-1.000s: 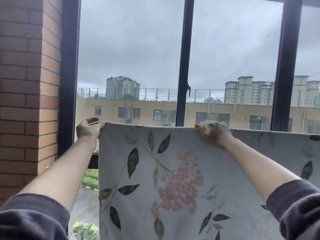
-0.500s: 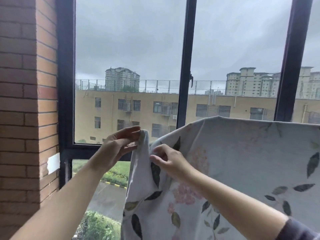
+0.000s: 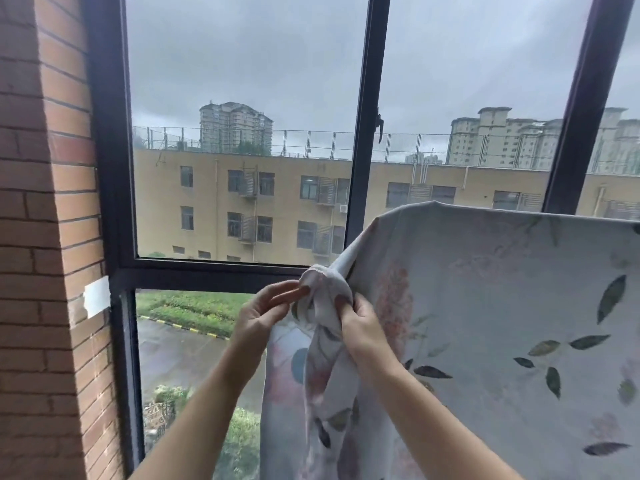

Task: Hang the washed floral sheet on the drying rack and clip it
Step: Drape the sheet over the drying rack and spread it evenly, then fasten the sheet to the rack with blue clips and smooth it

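The white floral sheet, printed with dark leaves and pink blossoms, hangs over something along its straight top edge at the right; the rack itself is hidden under it. Its left end is gathered into a bunch in front of the window. My right hand grips that bunch from the right with curled fingers. My left hand sits just left of it, its fingertips pinching the top of the gathered cloth. No clip is in view.
A dark-framed window fills the view, with yellow buildings and wet ground outside. A brick wall stands close on the left, with a white patch by the frame.
The sheet's left top corner has come down and been bunched together. Both hands moved lower and closer, from spreading the top edge to gripping the gathered end.
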`<state>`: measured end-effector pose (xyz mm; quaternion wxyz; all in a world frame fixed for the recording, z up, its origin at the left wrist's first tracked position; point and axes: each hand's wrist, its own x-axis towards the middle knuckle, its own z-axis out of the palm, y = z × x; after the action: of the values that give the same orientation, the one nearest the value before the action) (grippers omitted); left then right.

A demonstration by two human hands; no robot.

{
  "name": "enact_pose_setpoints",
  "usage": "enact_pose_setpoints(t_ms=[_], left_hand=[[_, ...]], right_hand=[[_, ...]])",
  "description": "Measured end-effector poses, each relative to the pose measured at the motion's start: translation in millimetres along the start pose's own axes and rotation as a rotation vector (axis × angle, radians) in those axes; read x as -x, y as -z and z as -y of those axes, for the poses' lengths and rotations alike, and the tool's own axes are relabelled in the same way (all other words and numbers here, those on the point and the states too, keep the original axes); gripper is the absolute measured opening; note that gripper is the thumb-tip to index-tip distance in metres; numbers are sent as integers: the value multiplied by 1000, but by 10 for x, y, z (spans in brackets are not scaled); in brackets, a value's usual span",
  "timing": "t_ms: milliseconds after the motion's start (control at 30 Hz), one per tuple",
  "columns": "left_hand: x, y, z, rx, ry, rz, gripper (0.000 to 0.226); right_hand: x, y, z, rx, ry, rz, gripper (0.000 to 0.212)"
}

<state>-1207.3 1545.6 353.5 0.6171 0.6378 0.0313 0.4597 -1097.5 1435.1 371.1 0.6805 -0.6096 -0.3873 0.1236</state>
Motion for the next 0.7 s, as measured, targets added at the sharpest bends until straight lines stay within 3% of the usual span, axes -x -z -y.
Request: enact_pose_setpoints(t_ms=[100, 200, 267, 333, 400, 567, 700], left_hand=[[107, -95, 237, -195, -46, 3, 38], [150, -122, 424, -408, -81, 24, 42], [157, -137, 535, -488, -68, 38, 44], [156, -164, 611, -492, -32, 53, 45], [133, -177, 650, -497, 7, 83, 48], [191, -92, 778, -702, 210, 302, 100], [192, -1, 794, -932, 201, 265, 82]], right_hand=[[82, 196, -26, 59, 81, 23, 5], [94, 377, -65, 275, 57, 103, 32], [95, 454, -77, 397, 22, 102, 30], [103, 522, -92, 500, 29, 47, 14], [115, 574, -140, 526, 36, -16, 10], [184, 507, -280, 425, -19, -197, 20], [281, 337, -325, 384, -9, -339, 21]])
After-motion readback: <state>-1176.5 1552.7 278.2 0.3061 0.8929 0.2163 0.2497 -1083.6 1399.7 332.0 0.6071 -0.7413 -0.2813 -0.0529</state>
